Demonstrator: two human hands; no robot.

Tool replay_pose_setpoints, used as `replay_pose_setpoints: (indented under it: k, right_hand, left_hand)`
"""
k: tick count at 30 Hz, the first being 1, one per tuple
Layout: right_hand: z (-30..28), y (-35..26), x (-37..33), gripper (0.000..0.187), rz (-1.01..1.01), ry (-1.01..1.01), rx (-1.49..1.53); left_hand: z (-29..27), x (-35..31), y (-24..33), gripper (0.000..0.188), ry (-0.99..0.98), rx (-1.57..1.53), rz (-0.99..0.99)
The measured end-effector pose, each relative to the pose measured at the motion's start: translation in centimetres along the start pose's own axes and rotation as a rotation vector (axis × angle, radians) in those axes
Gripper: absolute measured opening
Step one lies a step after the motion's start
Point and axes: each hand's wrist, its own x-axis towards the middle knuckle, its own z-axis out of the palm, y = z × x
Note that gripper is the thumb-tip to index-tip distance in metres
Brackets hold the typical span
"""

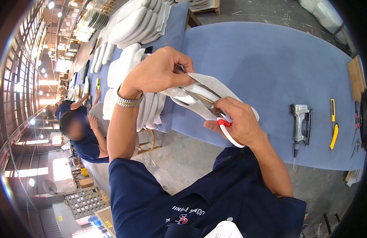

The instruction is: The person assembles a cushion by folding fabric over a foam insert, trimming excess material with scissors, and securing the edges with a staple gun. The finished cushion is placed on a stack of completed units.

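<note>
Between my hands, above the blue table, is a light grey fabric-covered pad [209, 82] with its cover folded open and white filling showing inside. My left hand [163, 70] pinches the cover's edge at the pad's left end, and a metal watch sits on that wrist. Scissors [224, 125] with red and white handles are in my right hand [241, 121], the fingers wrapped round them. Their metal blades reach left into the fold of the cover, pointing towards my left hand. Whether fabric lies between the blades, I cannot tell.
On the blue table [266, 51] to the right lie a silver staple gun [301, 123] and yellow-handled tools [333, 137]. Stacked grey pads [140, 22] stand at the upper left, with more behind my left arm. Another person [86, 133] works at the left.
</note>
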Motion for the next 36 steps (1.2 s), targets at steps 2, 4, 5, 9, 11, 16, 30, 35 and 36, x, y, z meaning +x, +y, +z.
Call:
replay_pose_setpoints:
  k: [2, 4, 5, 9, 11, 16, 30, 35, 36]
  right_hand:
    - [0.1, 0.1, 0.0, 0.048, -0.006, 0.002, -0.006]
    - [0.3, 0.3, 0.0, 0.047, -0.016, 0.015, 0.013]
    - [0.3, 0.4, 0.0, 0.047, -0.023, 0.021, 0.015]
    - [0.3, 0.6, 0.2, 0.046, 0.001, 0.01, 0.029]
    - [0.2, 0.5, 0.2, 0.046, 0.023, -0.013, 0.029]
    - [-0.6, 0.3, 0.0, 0.051, 0.032, -0.066, 0.048]
    - [-0.4, 0.0, 0.6, 0.052, -0.01, -0.033, 0.02]
    - [-0.5, 0.1, 0.4, 0.05, 0.025, -0.046, 0.032]
    - [-0.6, 0.2, 0.2, 0.05, 0.034, -0.058, 0.033]
  left_hand:
    - [0.0, 0.0, 0.0, 0.011, 0.0, -0.002, 0.006]
    - [-0.1, 0.0, 0.0, 0.011, -0.008, -0.009, 0.002]
    - [-0.1, 0.1, 0.0, 0.011, -0.011, -0.013, 0.0]
    - [-0.4, 0.2, 0.0, 0.011, -0.02, -0.001, 0.0]
    - [-0.3, 0.2, -0.3, 0.012, -0.023, -0.029, 0.008]
    - [-0.4, 0.2, -1.0, 0.012, 0.012, -0.007, 0.006]
    - [-0.2, 0.1, -0.9, 0.012, 0.026, -0.025, 0.037]
    - [-0.4, 0.4, -0.6, 0.012, 0.017, -0.002, 0.024]
    - [-0.3, 0.4, -0.7, 0.013, 0.034, -0.006, 0.032]
